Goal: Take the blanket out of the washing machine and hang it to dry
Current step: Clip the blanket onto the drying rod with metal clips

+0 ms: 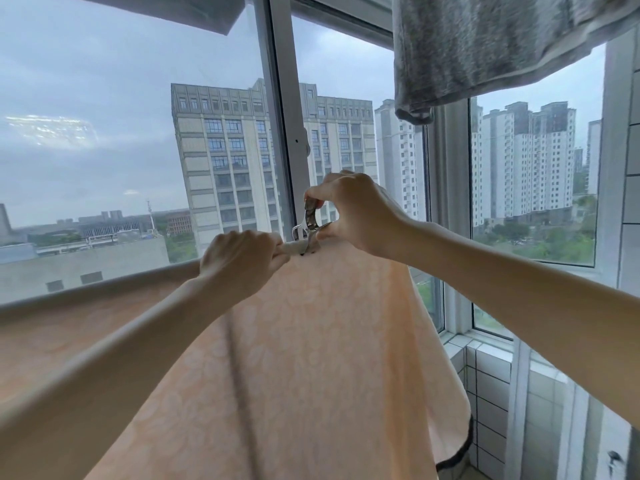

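Note:
A peach blanket (322,341) with a pale leaf pattern and a dark trimmed edge hangs draped over a horizontal rail, filling the lower middle of the view. My left hand (239,261) grips the blanket's top fold on the rail. Just to its right, my right hand (349,213) pinches a metal clip (310,223) whose jaws sit on the top edge of the blanket. The rail itself is hidden under the fabric.
A grey towel (485,50) hangs overhead at the upper right. Large windows with a white frame (287,133) stand directly behind the blanket. A white tiled ledge and wall (485,375) are at the lower right.

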`<action>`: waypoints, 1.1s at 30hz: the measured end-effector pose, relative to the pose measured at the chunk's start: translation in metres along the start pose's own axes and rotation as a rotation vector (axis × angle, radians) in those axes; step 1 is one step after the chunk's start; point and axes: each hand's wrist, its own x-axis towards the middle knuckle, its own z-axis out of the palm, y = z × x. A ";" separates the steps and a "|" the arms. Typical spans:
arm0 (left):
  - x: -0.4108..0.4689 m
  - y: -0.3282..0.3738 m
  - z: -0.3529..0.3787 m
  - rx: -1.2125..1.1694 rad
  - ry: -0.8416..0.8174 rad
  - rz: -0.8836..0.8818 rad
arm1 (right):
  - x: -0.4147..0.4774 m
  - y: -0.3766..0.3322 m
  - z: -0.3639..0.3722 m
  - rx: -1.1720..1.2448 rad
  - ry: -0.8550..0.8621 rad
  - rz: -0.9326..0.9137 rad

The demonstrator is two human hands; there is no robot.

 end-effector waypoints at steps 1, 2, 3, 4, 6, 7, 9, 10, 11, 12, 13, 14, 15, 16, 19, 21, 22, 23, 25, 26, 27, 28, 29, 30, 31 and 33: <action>0.000 0.000 0.000 -0.019 -0.009 0.000 | 0.002 -0.001 0.003 0.015 -0.018 0.007; 0.000 0.000 -0.001 -0.043 -0.017 -0.001 | 0.003 -0.003 0.006 0.026 -0.037 0.013; 0.001 -0.001 -0.001 -0.070 -0.024 -0.002 | 0.005 -0.004 0.010 0.033 -0.053 0.017; 0.001 -0.002 -0.002 -0.095 -0.030 -0.002 | 0.005 -0.004 0.014 0.035 -0.068 0.020; 0.000 -0.004 -0.003 -0.123 -0.036 0.003 | 0.006 -0.003 0.019 0.051 -0.092 0.022; 0.000 -0.005 -0.003 -0.123 -0.032 0.007 | 0.006 -0.003 0.020 0.070 -0.103 0.023; -0.001 -0.005 -0.002 -0.085 -0.016 0.018 | 0.008 -0.002 0.020 0.102 -0.133 0.036; -0.002 -0.004 -0.001 -0.052 -0.008 0.028 | 0.009 0.000 0.020 0.114 -0.147 0.046; -0.002 -0.004 -0.001 -0.022 0.000 0.037 | 0.009 0.001 0.020 0.124 -0.158 0.054; -0.002 -0.003 0.000 -0.002 0.005 0.040 | 0.009 0.002 0.020 0.136 -0.164 0.061; -0.002 -0.003 0.000 0.014 0.006 0.040 | 0.008 0.002 0.020 0.151 -0.168 0.068; -0.002 -0.002 0.000 0.035 0.004 0.042 | 0.006 0.003 0.021 0.165 -0.172 0.077; -0.002 -0.003 0.000 0.064 0.001 0.047 | 0.004 0.002 0.023 0.171 -0.176 0.085; -0.003 -0.003 0.001 0.094 -0.001 0.052 | 0.000 0.002 0.025 0.166 -0.178 0.088; -0.005 -0.003 0.001 0.107 -0.006 0.043 | -0.013 0.000 0.026 0.115 -0.151 0.066; -0.006 -0.002 -0.001 0.094 -0.010 0.050 | -0.019 -0.004 0.023 0.085 -0.111 0.040; -0.007 -0.003 -0.002 0.083 -0.009 0.058 | -0.021 -0.007 0.021 0.075 -0.093 0.028; -0.009 -0.004 -0.004 0.060 -0.009 0.062 | -0.023 -0.010 0.019 0.064 -0.073 0.014; -0.012 -0.007 -0.008 -0.004 -0.024 0.061 | -0.026 -0.017 0.016 0.032 -0.010 -0.031; -0.014 -0.009 -0.011 -0.040 -0.031 0.055 | -0.027 -0.021 0.016 0.010 0.023 -0.069; -0.016 -0.011 -0.014 -0.074 -0.032 0.045 | -0.027 -0.025 0.016 -0.007 0.053 -0.108; -0.019 -0.013 -0.017 -0.091 -0.030 0.034 | -0.028 -0.029 0.016 -0.019 0.071 -0.141; -0.023 -0.014 -0.020 -0.088 -0.020 0.025 | -0.030 -0.033 0.019 -0.025 0.079 -0.166; -0.028 -0.016 -0.024 -0.071 -0.012 0.013 | -0.032 -0.037 0.022 -0.025 0.075 -0.183; -0.034 -0.018 -0.027 -0.051 -0.004 -0.003 | -0.036 -0.041 0.025 -0.022 0.068 -0.198; -0.050 -0.025 -0.037 -0.017 -0.005 -0.055 | -0.045 -0.051 0.032 -0.008 0.040 -0.205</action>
